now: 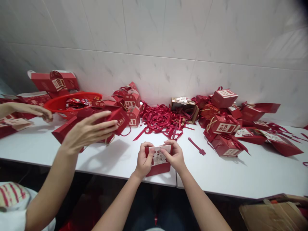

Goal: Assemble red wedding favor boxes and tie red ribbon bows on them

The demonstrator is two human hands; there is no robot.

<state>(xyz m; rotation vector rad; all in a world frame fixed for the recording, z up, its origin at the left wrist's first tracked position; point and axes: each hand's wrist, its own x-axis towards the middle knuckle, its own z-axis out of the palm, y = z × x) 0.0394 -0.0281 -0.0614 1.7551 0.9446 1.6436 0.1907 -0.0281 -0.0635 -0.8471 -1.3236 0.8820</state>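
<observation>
Both of the person's own hands are closed on one item: a red box (157,170), held near the front edge of the tabletop (211,175), just short of the seam. The left hand (144,159) grips its left side and the right hand (176,156) its right, fingers behind the upper edge, thumbs on the front.

Handling, in this inspector's judgement: both thumbs should press evenly, with the fingers as backing, so that the white card (158,158) sits flat and square. Force should stay light; thin board is likely to crease or bow if squeezed from the sides.

Condition: the box is deep red, its lower front plain. The card covers the upper front, bearing dark characters and line-drawn figures, partly hidden by the thumbs. Red shows beyond its left and right edges. No tear is visible; the back cannot be assessed.
</observation>
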